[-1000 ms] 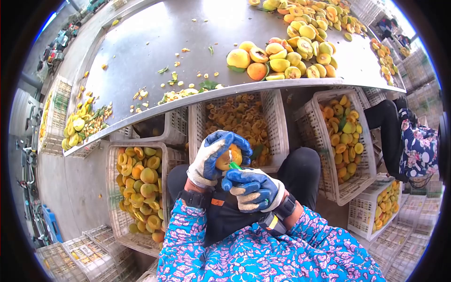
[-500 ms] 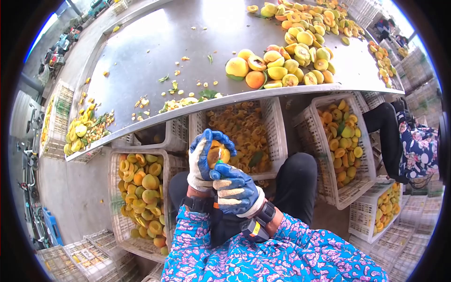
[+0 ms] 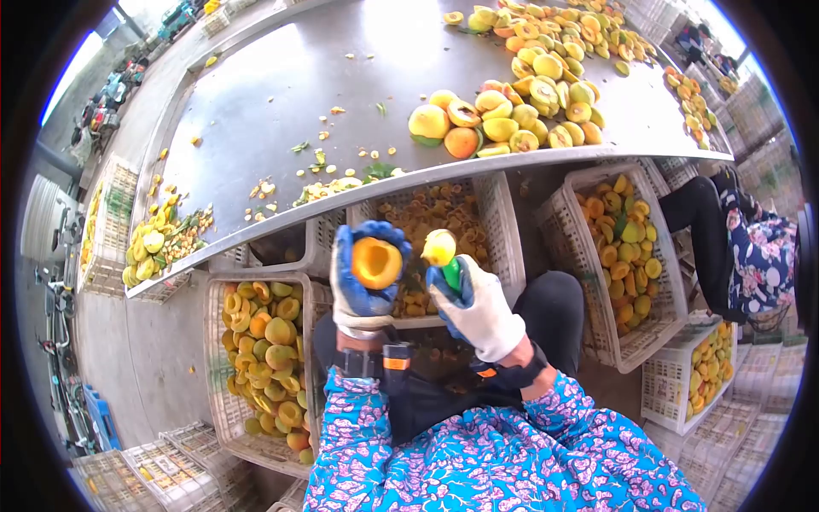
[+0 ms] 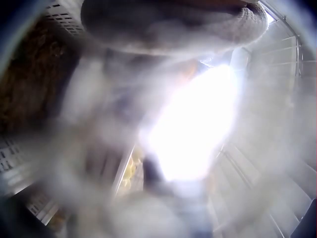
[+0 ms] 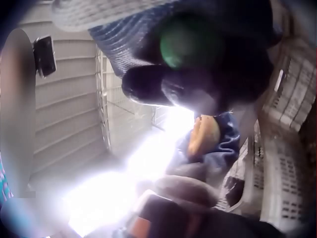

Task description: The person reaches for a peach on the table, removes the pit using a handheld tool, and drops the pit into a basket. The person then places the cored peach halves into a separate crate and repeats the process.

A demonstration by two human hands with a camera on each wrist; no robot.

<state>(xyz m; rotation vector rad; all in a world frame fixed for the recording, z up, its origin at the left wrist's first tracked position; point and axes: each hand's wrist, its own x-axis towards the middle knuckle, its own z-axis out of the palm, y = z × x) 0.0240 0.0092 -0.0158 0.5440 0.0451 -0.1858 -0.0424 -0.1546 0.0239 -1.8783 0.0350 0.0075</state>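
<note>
In the head view the gloved left hand [image 3: 365, 282] holds a halved yellow fruit [image 3: 376, 263], its hollow cut face turned up. To its right, the gloved right hand [image 3: 479, 309] grips a green handle [image 3: 451, 275]; a yellow fruit piece [image 3: 439, 247] sits at the tool's far end. The two hands are apart. In the right wrist view, dark blue fingers [image 5: 148, 84] curl round the green handle [image 5: 190, 43], and the left hand's fruit half [image 5: 205, 135] shows beyond. The left wrist view is blurred and glaring; the fruit is unclear there.
A metal table [image 3: 256, 111] bears a heap of fruit halves [image 3: 546, 94] and scattered scraps. Below its edge are a crate of brown-orange pieces [image 3: 503, 230], a left crate [image 3: 223, 410] and a right crate [image 3: 610, 341] of halves. Another person's leg [image 3: 695, 213] is at the right.
The hands have separated, the right one moving rightward with the green-handled tool and a yellow piece at its end. The fruit in the left hand now shows an open hollow.
</note>
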